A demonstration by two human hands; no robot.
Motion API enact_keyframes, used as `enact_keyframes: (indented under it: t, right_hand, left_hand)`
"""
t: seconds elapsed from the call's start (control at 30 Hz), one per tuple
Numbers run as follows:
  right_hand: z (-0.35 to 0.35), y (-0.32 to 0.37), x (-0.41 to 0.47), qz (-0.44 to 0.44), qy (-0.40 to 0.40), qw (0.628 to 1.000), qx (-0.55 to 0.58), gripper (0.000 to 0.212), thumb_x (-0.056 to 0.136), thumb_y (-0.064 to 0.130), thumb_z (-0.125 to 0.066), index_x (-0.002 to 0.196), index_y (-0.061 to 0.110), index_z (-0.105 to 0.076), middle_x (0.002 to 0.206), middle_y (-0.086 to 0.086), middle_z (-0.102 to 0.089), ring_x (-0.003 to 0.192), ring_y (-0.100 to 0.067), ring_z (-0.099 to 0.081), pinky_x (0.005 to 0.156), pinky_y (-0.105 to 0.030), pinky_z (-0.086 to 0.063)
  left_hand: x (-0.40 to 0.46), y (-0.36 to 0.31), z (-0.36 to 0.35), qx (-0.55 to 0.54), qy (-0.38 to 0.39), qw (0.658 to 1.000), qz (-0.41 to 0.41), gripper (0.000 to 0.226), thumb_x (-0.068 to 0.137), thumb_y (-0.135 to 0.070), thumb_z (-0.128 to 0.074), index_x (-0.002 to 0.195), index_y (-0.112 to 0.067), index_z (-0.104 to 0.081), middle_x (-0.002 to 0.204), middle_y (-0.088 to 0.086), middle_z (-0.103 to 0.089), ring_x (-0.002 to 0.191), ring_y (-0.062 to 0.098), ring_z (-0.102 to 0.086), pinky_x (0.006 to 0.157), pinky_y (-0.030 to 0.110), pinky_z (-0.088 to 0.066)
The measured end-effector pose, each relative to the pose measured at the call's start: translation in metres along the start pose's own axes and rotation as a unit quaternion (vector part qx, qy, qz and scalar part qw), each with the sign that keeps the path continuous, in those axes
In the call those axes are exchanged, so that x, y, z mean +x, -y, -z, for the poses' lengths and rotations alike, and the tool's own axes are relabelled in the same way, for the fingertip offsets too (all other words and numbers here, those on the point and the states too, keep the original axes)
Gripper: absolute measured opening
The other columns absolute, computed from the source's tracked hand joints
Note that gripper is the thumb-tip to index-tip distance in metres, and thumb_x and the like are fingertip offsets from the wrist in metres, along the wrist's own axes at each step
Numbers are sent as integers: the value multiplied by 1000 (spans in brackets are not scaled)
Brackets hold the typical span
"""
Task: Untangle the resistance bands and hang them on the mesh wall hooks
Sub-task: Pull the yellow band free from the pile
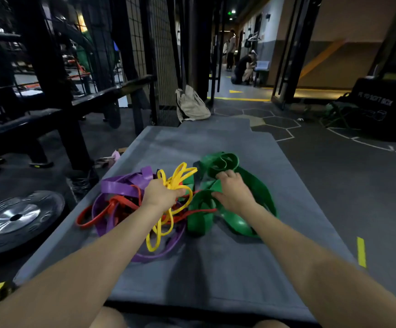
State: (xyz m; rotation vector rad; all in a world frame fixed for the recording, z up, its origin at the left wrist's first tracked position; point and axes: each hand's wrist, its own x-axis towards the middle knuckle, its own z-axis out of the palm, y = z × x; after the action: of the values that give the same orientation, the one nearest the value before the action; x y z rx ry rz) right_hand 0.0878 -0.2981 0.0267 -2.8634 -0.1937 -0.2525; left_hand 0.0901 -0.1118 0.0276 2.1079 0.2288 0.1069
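Observation:
A tangle of resistance bands lies on a grey mat (216, 268). My left hand (160, 194) grips the thin yellow band (180, 174), whose loops stick up above my fist and hang down below it. My right hand (231, 190) holds a fold of the wide green band (246, 223), fingers curled over it. A purple band (121, 185) and a red band (97, 218) are knotted together at the left of the pile. The mesh wall (159, 55) stands beyond the mat's far end; I see no hooks on it.
A weight plate (14, 218) lies on the floor left of the mat. Black rack frames (50, 67) stand at the left. A beige bag (192, 105) leans by the mesh. People are far down the corridor (242, 67). A black box (386, 110) stands at right.

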Motion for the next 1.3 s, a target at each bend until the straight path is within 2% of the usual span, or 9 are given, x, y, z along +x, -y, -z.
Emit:
enact_keyframes:
  t: [0.23,0.37,0.57,0.7,0.8,0.93,1.03,1.1,1.3]
  right_hand:
    - [-41,11,21,93,65,993,-18,54,85,12,-60,135,13,-40,140,-7,-41,129,-29,-38,106,-42,-36]
    - [-54,22,25,119,88,987,-58,31,88,13,-51,119,15,-53,126,-9,-52,121,-31,-47,95,-40,-39]
    - [-32,13,17,41,53,997,-33,21,90,24,-54,108,20,-64,115,-7,-62,110,-29,-57,84,-34,-45]
    - [-2,1,11,-24,-94,992,84,15,88,23,-57,94,15,-68,107,-5,-63,102,-28,-58,74,-35,-47]
    - [20,-6,4,-64,-160,980,103,17,92,22,-54,93,10,-65,102,-7,-64,95,-29,-59,70,-38,-48]
    - [56,-20,-1,-174,-230,936,200,17,94,24,-51,84,11,-53,90,-10,-63,83,-32,-59,66,-41,-49]
    - [72,-32,-8,-212,-246,924,204,17,96,20,-49,89,5,-53,84,-9,-56,75,-27,-52,62,-35,-43]
    - [71,-38,-16,-226,-231,926,193,18,95,19,-49,92,2,-56,83,-9,-55,74,-27,-53,62,-34,-44]
    - [55,-35,-36,-261,-107,956,82,25,91,12,-56,69,6,-45,84,-8,-48,79,-30,-55,63,-37,-46]
  left_hand:
    - [17,18,-13,-28,2,999,19,45,66,-32,-81,88,1,-63,84,18,-69,80,34,-68,77,47,-55]
    - [20,28,-17,-24,12,999,25,35,70,-25,-79,87,1,-62,64,4,-61,55,21,-61,70,39,-54]
    - [23,37,-7,-20,-8,1000,19,31,72,-22,-78,63,-9,-51,59,6,-53,56,25,-55,63,37,-48]
    - [16,27,2,28,-5,999,-23,21,74,-25,-74,69,-7,-64,64,9,-61,66,30,-62,69,39,-52]
    - [5,12,9,80,-3,996,-41,23,75,-26,-72,64,-11,-59,69,10,-60,72,32,-63,68,36,-48]
    - [-8,6,19,158,11,986,-50,20,73,-24,-73,70,-9,-60,73,7,-60,73,26,-59,64,30,-41]
    - [-9,9,27,153,-5,988,-22,33,75,-27,-73,70,-8,-47,69,6,-51,71,28,-53,62,30,-34]
    - [-8,9,31,165,-10,986,-36,35,75,-32,-73,79,-3,-54,75,10,-58,78,32,-59,63,31,-37]
    - [-7,-6,48,131,-11,988,-79,42,79,-42,-67,91,-2,-62,78,13,-64,80,33,-63,66,35,-44]
